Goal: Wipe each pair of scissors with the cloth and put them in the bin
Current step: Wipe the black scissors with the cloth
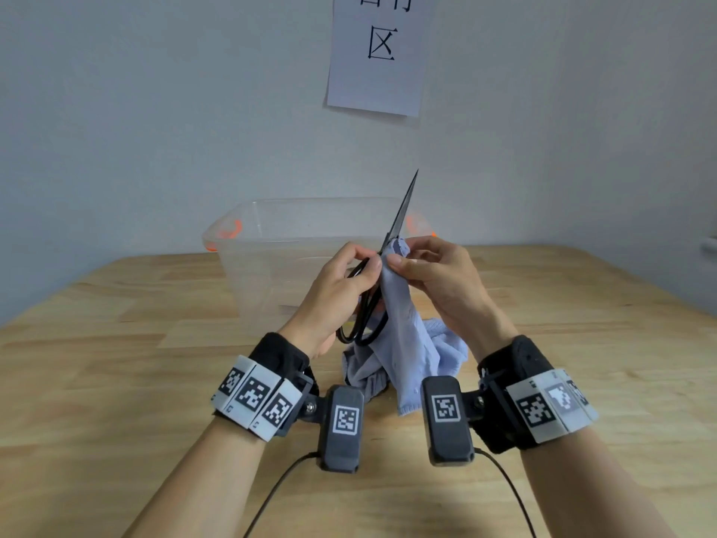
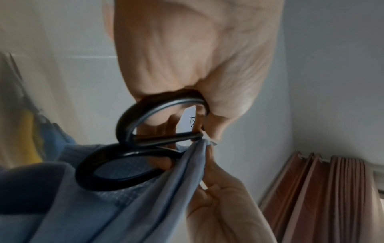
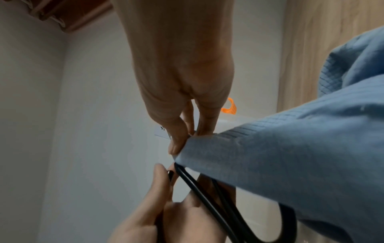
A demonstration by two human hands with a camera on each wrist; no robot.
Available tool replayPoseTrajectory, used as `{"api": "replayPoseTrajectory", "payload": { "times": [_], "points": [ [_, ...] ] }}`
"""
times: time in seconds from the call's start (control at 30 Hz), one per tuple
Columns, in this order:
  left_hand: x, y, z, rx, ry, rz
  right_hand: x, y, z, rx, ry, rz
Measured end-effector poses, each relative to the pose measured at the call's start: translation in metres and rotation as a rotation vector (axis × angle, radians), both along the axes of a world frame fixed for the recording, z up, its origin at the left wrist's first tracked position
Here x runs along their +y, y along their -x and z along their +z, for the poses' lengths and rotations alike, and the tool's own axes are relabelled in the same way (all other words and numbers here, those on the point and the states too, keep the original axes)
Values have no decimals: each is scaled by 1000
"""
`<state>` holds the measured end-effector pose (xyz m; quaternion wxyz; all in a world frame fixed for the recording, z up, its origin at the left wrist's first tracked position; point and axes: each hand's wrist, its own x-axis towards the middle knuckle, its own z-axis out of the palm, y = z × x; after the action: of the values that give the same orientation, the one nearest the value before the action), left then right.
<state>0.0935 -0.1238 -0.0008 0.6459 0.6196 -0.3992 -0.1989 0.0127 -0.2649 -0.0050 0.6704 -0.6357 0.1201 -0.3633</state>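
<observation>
Black scissors (image 1: 401,211) stand blades-up over the table, their point raised toward the wall. My left hand (image 1: 341,283) grips them by the handle loops (image 2: 129,129), thumb near the pivot. My right hand (image 1: 423,266) pinches a light blue cloth (image 1: 399,328) around the base of the blades; the rest of the cloth hangs down onto the table. In the right wrist view the cloth (image 3: 280,161) drapes over the black handles (image 3: 207,194). A clear plastic bin (image 1: 271,242) with orange latches stands just behind the hands.
The wooden table (image 1: 116,363) spreads to both sides and toward me. A paper sign (image 1: 378,52) hangs on the wall above the bin. Something yellow (image 2: 29,136) lies blurred beside the cloth in the left wrist view.
</observation>
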Motion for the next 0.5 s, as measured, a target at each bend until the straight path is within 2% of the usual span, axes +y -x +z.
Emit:
{"api": "replayPoseTrajectory", "payload": {
  "times": [0.13,0.27,0.4,0.5],
  "points": [
    [-4,4,-4,-26,20,7,7,-6,-2,20,34,-71],
    [-4,4,-4,-32,34,25,11,-7,-4,52,147,-110],
    [-2,1,-4,14,51,22,8,-5,-9,67,233,-119],
    [-2,0,-4,58,70,15,7,-3,-7,56,188,-77]
  ]
}}
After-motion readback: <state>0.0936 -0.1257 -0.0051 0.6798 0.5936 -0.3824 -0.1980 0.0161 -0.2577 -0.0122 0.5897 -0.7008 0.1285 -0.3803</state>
